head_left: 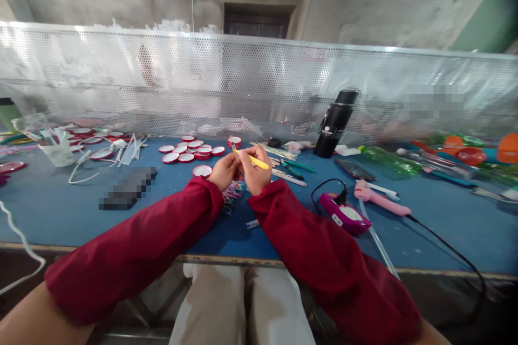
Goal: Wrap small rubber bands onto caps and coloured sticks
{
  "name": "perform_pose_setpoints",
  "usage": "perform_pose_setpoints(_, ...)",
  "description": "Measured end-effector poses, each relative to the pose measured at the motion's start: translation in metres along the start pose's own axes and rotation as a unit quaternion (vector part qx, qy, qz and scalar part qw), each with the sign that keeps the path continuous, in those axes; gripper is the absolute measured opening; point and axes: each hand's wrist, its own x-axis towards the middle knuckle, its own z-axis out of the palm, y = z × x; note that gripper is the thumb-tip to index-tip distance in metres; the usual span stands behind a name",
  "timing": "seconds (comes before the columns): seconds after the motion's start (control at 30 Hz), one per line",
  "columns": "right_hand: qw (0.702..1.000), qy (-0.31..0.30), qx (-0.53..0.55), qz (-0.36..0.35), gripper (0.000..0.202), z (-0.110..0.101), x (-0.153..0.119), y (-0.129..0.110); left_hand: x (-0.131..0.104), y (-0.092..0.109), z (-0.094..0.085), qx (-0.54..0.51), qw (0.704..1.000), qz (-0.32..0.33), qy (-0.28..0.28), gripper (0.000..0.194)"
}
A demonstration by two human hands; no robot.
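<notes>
My right hand (257, 168) is wrapped round a yellow-handled tool (257, 161), whose thin tip points up and left. Beside it, touching or nearly so, my left hand (225, 171) has its fingers pinched together; what they hold is too small to make out. Below both hands lies a bunch of multicoloured strands (233, 196). Several round red-rimmed discs with pale faces (186, 157) are spread and partly stacked left of my hands. One small stack (234, 142) stands just behind my fingertips.
Pliers with teal handles (298, 166), a black bottle (336, 124), a purple power strip (345, 214) and a pink glue gun (380, 199) with a trailing cord lie right. A dark phone-like object (128, 188) and a white cup (57, 152) are left. A perforated metal screen (182, 81) stands behind.
</notes>
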Motion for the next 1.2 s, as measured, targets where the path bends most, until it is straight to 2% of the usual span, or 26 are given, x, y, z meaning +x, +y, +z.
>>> perform_pose_setpoints(0.3, 1.0, 0.007, -0.003, -0.01, 0.023, -0.001, 0.0002, -0.0062, -0.0003, 0.0003, 0.0003, -0.002, 1.0, 0.007, -0.001, 0.025)
perform_pose_setpoints(0.93, 1.0, 0.006, 0.018, 0.005, 0.023, 0.0004, 0.0002, 0.0001, 0.0003, -0.0009, -0.0003, 0.01, 1.0, 0.002, 0.001, 0.022)
perform_pose_setpoints(1.07, 1.0, -0.005, -0.004, -0.005, 0.022, -0.0001, -0.0002, -0.0024, -0.0004, 0.0003, -0.0001, 0.014, 1.0, 0.006, 0.0, 0.024)
perform_pose_setpoints(1.2, 1.0, 0.009, 0.001, 0.004, 0.023, -0.0002, 0.0002, -0.0026, 0.0001, -0.0004, -0.0002, 0.01, 1.0, 0.007, 0.002, 0.024)
